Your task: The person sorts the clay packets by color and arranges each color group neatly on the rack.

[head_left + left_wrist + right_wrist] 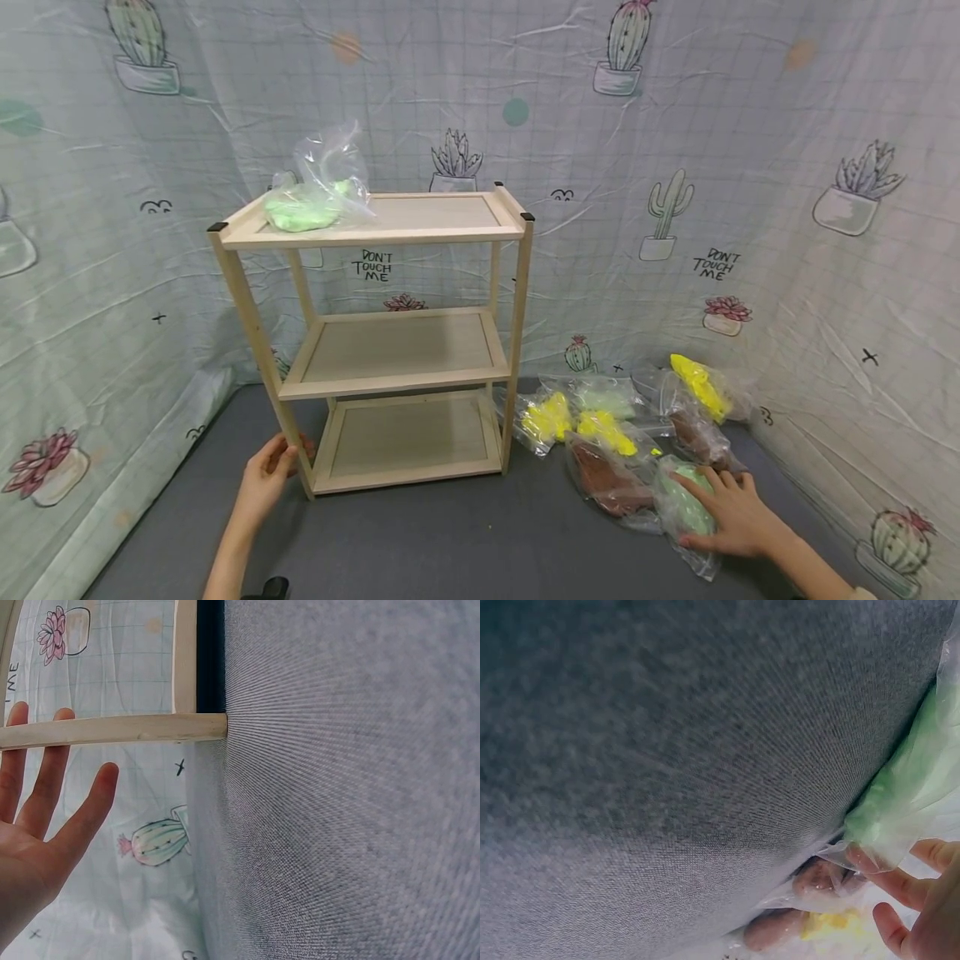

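Observation:
A three-tier pale wooden shelf (pixel 420 385) stands on the grey surface. My left hand (pixel 268 468) holds its front left leg (pixel 112 730) low down, fingertips reaching past the wood. On the right, my right hand (pixel 731 512) lies over a clear plastic bag of pale green soft stuff (pixel 688 497), thumb and fingers spread across it. From the right wrist, fingers (pixel 911 889) touch the film of this green bag (pixel 900 780). A similar green bag (pixel 303 208) sits on the top tier, at its left.
Beside the shelf lie several clear bags: yellow ones (pixel 546 418) (pixel 606 432), a brown one (pixel 607 483), another brown one (pixel 697 435) and a pale green one (pixel 603 398). A further yellow bag (pixel 701 387) leans near the cactus-print cloth wall (pixel 817 350).

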Tool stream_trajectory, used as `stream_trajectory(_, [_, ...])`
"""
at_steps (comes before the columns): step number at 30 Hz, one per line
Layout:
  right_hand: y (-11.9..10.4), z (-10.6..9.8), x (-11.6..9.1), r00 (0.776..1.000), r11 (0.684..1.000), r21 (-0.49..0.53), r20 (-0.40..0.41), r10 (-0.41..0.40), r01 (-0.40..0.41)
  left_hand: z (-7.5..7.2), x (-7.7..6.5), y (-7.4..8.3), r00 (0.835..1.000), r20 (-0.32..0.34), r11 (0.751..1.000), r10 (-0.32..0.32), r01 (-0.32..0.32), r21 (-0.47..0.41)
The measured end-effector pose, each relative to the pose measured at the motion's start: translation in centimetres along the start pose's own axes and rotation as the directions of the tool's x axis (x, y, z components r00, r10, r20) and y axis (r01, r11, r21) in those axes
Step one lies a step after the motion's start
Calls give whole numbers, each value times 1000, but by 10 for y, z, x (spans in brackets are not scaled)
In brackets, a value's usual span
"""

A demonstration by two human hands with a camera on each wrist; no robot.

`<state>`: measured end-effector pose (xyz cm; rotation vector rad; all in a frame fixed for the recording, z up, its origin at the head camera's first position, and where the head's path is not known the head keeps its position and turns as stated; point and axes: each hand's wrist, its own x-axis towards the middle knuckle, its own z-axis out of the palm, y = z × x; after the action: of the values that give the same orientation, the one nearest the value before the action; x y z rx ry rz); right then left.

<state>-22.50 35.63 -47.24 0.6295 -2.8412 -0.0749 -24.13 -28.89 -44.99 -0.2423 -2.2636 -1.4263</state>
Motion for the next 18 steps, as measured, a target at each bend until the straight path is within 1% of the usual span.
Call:
stream_trajectory(6, [-2,-4,-2,1000,1000,-18,-17,-13,13,-1,0,2,1000,-10,1000,7,-7,4])
stream_trajectory(11, [-3,-7,-3,999,1000,-22,-34,-18,18,-2,0,2,1000,2,1000,5,-5,0])
stream_trajectory(14, [-2,-7,-5,997,999,-33,-70,-29,26,-1,-1,2,1000,3,1000,-5,5,4])
stream_trajectory(18, [-1,-8,-7,989,997,-59,-137,-49,41,0,-1,2,1000,-4,1000,-12,12,22])
